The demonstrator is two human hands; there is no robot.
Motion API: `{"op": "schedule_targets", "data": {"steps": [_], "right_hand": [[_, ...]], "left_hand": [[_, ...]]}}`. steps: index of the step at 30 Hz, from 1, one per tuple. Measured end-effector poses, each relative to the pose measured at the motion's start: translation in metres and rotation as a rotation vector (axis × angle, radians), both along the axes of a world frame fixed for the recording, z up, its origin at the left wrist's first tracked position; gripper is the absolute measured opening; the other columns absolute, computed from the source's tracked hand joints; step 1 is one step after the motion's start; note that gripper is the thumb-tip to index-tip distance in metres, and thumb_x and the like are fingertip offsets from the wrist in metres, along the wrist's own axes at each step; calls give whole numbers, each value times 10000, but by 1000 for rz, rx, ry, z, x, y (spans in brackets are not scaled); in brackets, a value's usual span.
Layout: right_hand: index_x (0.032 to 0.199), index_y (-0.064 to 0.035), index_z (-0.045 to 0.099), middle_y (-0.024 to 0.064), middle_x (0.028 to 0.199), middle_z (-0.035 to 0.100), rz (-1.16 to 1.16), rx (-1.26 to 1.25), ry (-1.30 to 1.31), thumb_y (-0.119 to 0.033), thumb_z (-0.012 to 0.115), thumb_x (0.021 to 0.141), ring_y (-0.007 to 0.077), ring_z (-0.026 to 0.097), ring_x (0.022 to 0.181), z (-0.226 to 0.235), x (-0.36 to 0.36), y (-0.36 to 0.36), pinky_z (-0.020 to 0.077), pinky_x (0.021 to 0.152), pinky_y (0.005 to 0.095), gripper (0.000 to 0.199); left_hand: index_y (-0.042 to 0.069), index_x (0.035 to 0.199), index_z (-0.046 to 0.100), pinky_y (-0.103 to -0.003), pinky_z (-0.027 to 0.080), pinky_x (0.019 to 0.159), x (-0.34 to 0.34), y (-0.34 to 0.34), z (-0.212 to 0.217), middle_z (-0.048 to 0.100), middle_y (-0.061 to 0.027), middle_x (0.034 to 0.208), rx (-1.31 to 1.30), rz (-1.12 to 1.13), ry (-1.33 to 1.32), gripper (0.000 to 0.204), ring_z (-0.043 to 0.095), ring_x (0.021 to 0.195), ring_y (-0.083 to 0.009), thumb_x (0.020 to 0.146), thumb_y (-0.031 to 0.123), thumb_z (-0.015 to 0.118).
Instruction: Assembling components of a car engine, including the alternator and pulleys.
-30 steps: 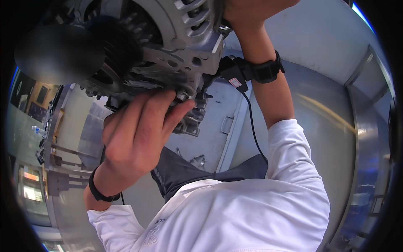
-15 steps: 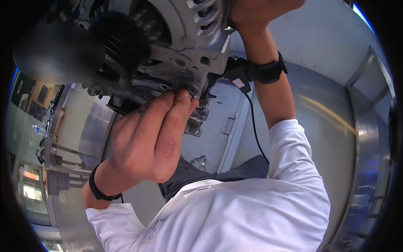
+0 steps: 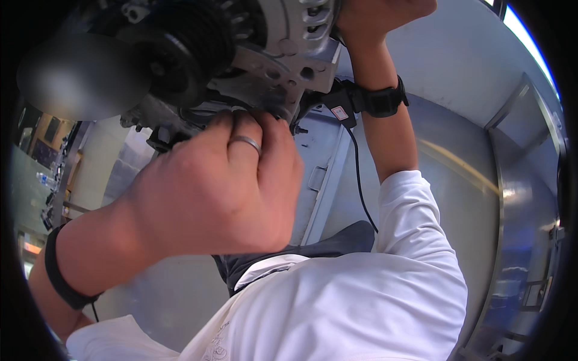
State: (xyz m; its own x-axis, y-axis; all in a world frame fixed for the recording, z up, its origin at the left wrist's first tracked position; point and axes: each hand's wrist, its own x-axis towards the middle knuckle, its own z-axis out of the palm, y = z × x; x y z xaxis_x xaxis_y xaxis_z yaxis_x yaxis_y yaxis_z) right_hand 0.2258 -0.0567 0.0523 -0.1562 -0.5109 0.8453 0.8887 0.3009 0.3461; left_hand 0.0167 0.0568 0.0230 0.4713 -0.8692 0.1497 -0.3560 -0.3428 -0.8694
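A grey cast-metal alternator (image 3: 286,48) with slotted vents fills the top of the view, a black ribbed pulley (image 3: 201,42) on its left. Under its lower bracket, my left hand (image 3: 223,180) has its fingers curled and pressed together at the metal. What the fingertips hold, if anything, is hidden. A ring sits on one finger. My right hand (image 3: 379,21) is up against the alternator's right side; the picture's top edge and the housing hide its fingers. A black wrist strap with a small box (image 3: 342,111) is on the right forearm.
A black cable (image 3: 361,180) hangs from the box on my right wrist. Below the alternator is a grey metal panel with a handle (image 3: 316,178). Metal frames (image 3: 524,150) stand at the right, with shelving and small items at the far left. A blurred patch covers part of the upper left.
My left hand has turned, its back and ring now showing, and the wrist has swung out to the left. The alternator sits slightly higher and further right in view. My right hand stays at its side.
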Motion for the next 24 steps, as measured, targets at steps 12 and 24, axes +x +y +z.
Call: {"op": "schedule_targets", "data": {"steps": [12, 24], "right_hand": [[848, 45, 641, 98, 859, 665, -274, -91, 353, -20, 625, 864, 161, 622, 791, -27, -31, -16, 502, 757, 251, 69], [915, 31, 593, 66, 840, 629, -409, -472, 732, -15, 659, 859, 127, 598, 737, -129, -153, -25, 495, 678, 254, 98]], "left_hand": [[25, 744, 579, -355, 511, 487, 20, 13, -58, 606, -133, 604, -1146, 11, 248, 318, 624, 518, -289, 857, 291, 711], [61, 825, 670, -383, 474, 893, 14, -9, 47, 655, -35, 760, -348, -544, 19, 124, 657, 759, -241, 795, 178, 695]]}}
